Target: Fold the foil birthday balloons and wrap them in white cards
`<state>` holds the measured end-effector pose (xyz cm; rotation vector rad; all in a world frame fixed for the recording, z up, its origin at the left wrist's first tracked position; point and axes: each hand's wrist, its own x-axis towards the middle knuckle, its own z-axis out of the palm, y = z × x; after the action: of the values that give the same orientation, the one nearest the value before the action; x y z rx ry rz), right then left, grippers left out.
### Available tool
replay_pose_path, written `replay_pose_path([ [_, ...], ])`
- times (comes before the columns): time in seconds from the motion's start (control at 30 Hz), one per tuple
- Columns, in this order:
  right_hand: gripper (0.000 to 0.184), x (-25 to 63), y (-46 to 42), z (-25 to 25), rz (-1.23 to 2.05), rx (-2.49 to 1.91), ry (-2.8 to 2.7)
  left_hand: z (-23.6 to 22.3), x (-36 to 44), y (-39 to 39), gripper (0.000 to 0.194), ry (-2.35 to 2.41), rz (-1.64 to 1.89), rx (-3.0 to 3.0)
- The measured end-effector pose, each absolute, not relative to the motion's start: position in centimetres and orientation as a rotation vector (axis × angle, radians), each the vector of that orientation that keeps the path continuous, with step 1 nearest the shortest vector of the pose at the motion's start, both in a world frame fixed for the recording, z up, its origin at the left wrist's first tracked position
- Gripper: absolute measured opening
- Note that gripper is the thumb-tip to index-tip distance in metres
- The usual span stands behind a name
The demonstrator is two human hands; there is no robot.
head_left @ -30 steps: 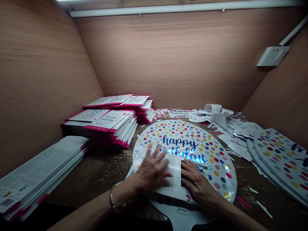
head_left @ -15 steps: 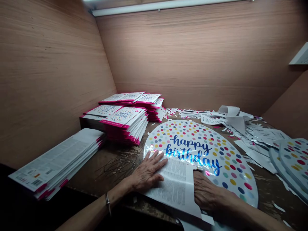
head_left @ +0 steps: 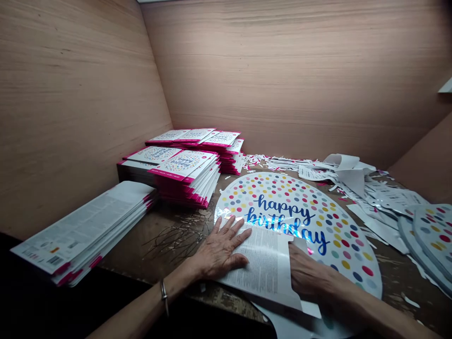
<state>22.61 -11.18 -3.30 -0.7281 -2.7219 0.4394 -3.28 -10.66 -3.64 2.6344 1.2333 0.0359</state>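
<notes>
on the worktop [head_left: 136, 252], in the head view, a white dotted foil balloon [head_left: 303, 202] reads "happy birthday" in shiny blue; a sleeve [head_left: 266, 261] of unreadably fine print overlaps it. the left hand [head_left: 223, 250] lies on the sleeve, fingers spread; the right hand [head_left: 309, 273] has its fingers hidden, grip impossible to tell.

You wear the one camera on your head, so this view looks forward and down across the table [head_left: 134, 252] toward the wooden back wall [head_left: 282, 70]. It sits near, on your own side: your forearms [head_left: 141, 308] enter from the bottom edge, and your left hand [head_left: 222, 254] and right hand [head_left: 306, 272] lie in the lower half.
</notes>
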Motion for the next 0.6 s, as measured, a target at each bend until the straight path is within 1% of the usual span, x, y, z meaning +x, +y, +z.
replay_pose_path([
  [0.07,0.032,24.4,-11.9,-2.6,0.432,-0.672,-2.791,-3.2,-3.0,-10.7,0.072,1.240,-0.013,2.649],
  [0.13,0.035,26.5,-12.9,-2.5,0.283,-0.710,-2.712,-2.5,-2.4,-10.8,0.072,1.268,-0.029,2.683],
  [0.2,0.036,27.9,-14.2,-2.7,0.121,-0.811,-2.520,-1.6,-1.1,-11.2,0.068,1.287,0.013,2.748],
  [0.23,0.036,28.1,-14.7,-2.9,0.095,-0.852,-2.457,-1.2,-0.2,-11.6,0.064,1.256,0.048,2.790],
  [0.3,0.032,27.9,-15.5,-3.2,0.148,-0.904,-2.445,-0.8,1.7,-12.7,0.059,1.095,0.107,2.856],
  [0.33,0.029,27.5,-15.7,-3.3,0.200,-0.921,-2.472,-0.8,2.6,-13.3,0.062,0.994,0.119,2.865],
  [0.4,0.024,26.6,-15.8,-3.4,0.273,-0.968,-2.493,-1.3,3.9,-14.4,0.075,0.851,0.115,2.834],
  [0.47,0.024,25.9,-15.6,-3.5,0.323,-1.005,-2.497,-2.0,4.5,-15.1,0.088,0.811,0.108,2.787],
  [0.53,0.022,25.7,-15.4,-3.4,0.369,-1.018,-2.528,-2.5,4.6,-15.3,0.094,0.806,0.108,2.760],
  [0.6,0.019,25.7,-15.3,-3.2,0.391,-1.031,-2.592,-2.9,4.4,-15.2,0.095,0.799,0.113,2.755],
])
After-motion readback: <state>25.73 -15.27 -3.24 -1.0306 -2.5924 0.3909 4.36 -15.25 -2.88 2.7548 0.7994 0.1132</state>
